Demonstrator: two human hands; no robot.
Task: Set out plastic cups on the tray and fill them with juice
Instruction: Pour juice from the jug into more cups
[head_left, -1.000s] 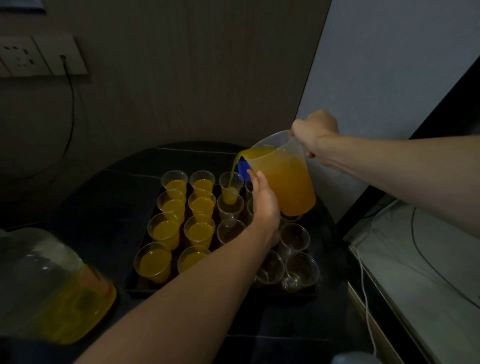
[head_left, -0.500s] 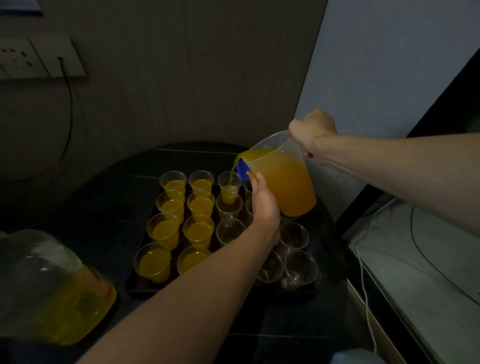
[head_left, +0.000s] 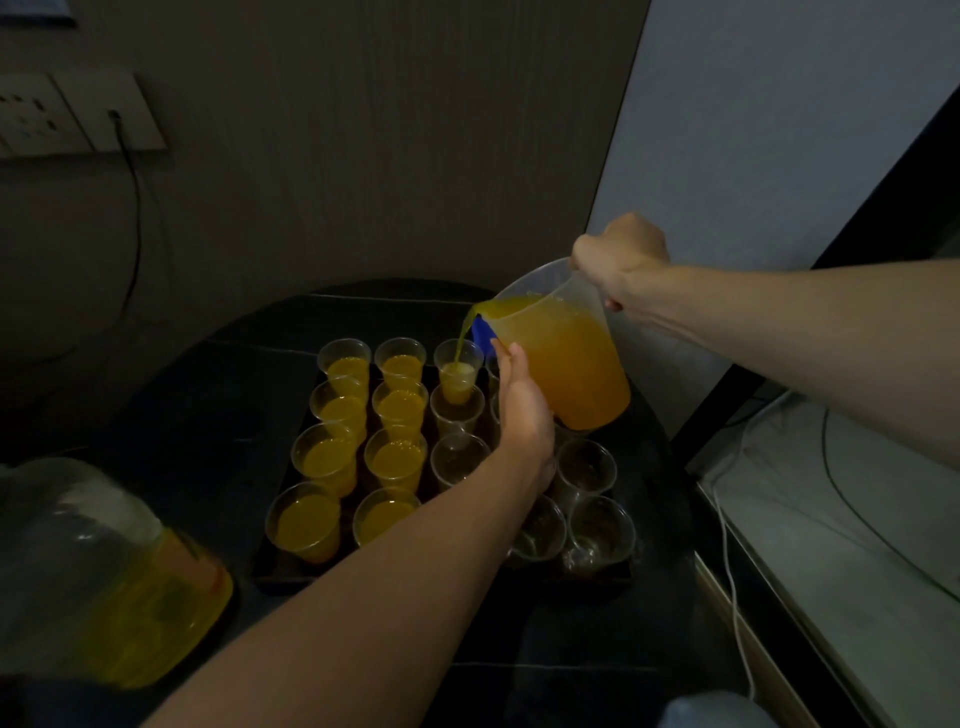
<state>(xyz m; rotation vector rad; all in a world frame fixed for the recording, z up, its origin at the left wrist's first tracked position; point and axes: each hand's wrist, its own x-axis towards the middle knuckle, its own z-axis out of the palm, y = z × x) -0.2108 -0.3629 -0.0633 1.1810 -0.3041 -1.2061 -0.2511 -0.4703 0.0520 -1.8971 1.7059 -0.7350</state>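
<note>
The right hand (head_left: 621, 260) grips the handle of the tipped clear plastic jug (head_left: 545, 283), pouring orange juice (head_left: 571, 374) into a clear plastic cup (head_left: 458, 374) in the dark tray's (head_left: 267, 574) far row. The left hand (head_left: 522, 410) touches the jug, fingers straight and together.

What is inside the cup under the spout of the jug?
Orange juice, partly filling it, with a stream falling in from the jug. The juice covers the bottom of the cup.

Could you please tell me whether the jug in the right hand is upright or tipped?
Tipped: the jug leans spout-down and juice streams into a far cup.
</note>
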